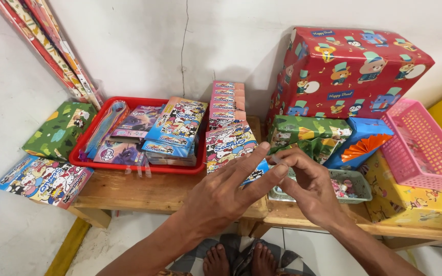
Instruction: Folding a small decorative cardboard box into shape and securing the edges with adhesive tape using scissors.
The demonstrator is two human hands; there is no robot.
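Head view. A low wooden bench is set against a white plastered wall, in which a thin vertical crack is seen. Pale floor tiles and two bare feet are shown below the bench's front edge.

Both hands are held above the front edge, near its middle. The left hand is spread flat with fingers extended; nothing is gripped. The right hand is pinched at thumb and forefinger on a small strip of clear tape, which is held just beside the left fingertips.

A red tray filled with cartoon-printed packets is placed towards the left end of the bench; short tape strips are stuck along the bench edge below it. A stack of packets is stood at the back edge against the wall. A large red wrapped box is rested at the right rear on a green wrapped parcel. A pink basket is seen at the far right, and a grey basket lies partly under the right hand. Rolled wrapping paper is leaned in the left corner.
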